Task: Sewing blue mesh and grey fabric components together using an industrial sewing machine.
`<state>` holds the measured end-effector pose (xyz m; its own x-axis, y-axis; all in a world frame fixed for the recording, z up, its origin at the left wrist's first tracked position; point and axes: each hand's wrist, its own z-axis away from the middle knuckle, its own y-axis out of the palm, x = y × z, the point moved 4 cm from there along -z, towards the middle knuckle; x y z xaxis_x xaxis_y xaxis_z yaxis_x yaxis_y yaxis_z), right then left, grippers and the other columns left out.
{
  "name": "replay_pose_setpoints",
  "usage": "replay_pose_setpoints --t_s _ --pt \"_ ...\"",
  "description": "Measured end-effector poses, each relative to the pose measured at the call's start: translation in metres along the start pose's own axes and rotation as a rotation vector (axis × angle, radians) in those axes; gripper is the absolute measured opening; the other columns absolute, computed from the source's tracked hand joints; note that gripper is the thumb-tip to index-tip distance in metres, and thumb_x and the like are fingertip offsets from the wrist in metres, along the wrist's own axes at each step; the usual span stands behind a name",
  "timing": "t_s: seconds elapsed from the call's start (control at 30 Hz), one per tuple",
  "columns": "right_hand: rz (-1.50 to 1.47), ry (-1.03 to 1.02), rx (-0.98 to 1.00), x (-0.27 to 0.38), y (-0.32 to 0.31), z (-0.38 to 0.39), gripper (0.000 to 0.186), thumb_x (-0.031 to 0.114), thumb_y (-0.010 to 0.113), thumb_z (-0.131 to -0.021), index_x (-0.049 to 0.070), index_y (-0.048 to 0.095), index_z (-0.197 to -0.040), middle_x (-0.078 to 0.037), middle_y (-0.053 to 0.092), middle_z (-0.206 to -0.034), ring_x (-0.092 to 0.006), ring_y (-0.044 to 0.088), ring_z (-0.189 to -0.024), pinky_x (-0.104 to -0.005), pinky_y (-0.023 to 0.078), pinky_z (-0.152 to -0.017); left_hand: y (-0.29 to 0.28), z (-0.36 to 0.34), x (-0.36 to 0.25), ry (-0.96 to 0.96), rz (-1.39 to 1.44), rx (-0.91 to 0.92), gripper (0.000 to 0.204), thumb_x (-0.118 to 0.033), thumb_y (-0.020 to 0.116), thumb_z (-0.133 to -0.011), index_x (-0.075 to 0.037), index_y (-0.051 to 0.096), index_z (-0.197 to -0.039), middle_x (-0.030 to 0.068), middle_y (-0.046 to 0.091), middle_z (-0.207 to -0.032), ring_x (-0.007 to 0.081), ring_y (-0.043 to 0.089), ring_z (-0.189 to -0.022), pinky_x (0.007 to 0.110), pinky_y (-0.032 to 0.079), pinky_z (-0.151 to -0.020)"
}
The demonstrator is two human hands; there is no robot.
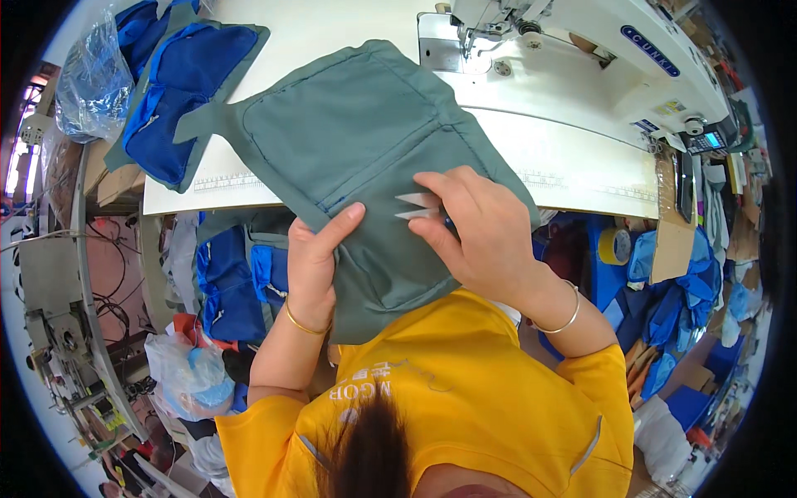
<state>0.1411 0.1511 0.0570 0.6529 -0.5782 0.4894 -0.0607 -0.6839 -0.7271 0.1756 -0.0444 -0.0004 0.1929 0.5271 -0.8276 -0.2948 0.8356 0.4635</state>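
My left hand [320,253] grips a grey-green fabric piece [340,129] at its left side, thumb on top. The piece has stitched rectangular lines and a narrow tab at its upper left. It lies partly over the white table's front edge and hangs down toward my body. My right hand [473,236] is closed round small thread snips [415,203], with the two pointed blades apart and pointing left over the fabric, just right of my left thumb.
A white sewing machine [581,37] stands at the back right of the table [573,158]. Blue-and-green pieces [178,100] and a plastic bag [91,91] are at the upper left. Below hang blue items [232,282], with yellow tape [613,246] and cardboard [672,249] at right.
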Motion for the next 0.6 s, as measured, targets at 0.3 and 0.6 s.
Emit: replay_pose_setpoints --t_s 0.3,0.6 --pt "0.186 -0.089 -0.162 0.003 0.005 0.001 0.039 0.026 0.079 -0.081 0.009 0.069 -0.115 -0.002 0.062 -0.086 -0.0201 0.058 -0.070 -0.0331 0.045 -0.059 0.017 0.022 -0.015 0.059 -0.040 0.031 0.037 0.004 0.073 -0.087 0.002 0.067 -0.123 0.0100 0.072 -0.119 0.0170 0.068 -0.106 0.031 0.051 -0.096" --pt "0.180 -0.100 -0.168 0.004 -0.001 -0.001 0.037 0.021 0.080 -0.080 0.006 0.071 -0.112 -0.002 0.063 -0.085 -0.0199 0.057 -0.067 -0.0325 0.046 -0.058 0.015 0.023 -0.016 0.010 -0.010 0.067 0.039 0.005 0.070 -0.087 0.003 0.066 -0.125 0.0095 0.072 -0.120 0.0185 0.067 -0.109 0.032 0.050 -0.098"
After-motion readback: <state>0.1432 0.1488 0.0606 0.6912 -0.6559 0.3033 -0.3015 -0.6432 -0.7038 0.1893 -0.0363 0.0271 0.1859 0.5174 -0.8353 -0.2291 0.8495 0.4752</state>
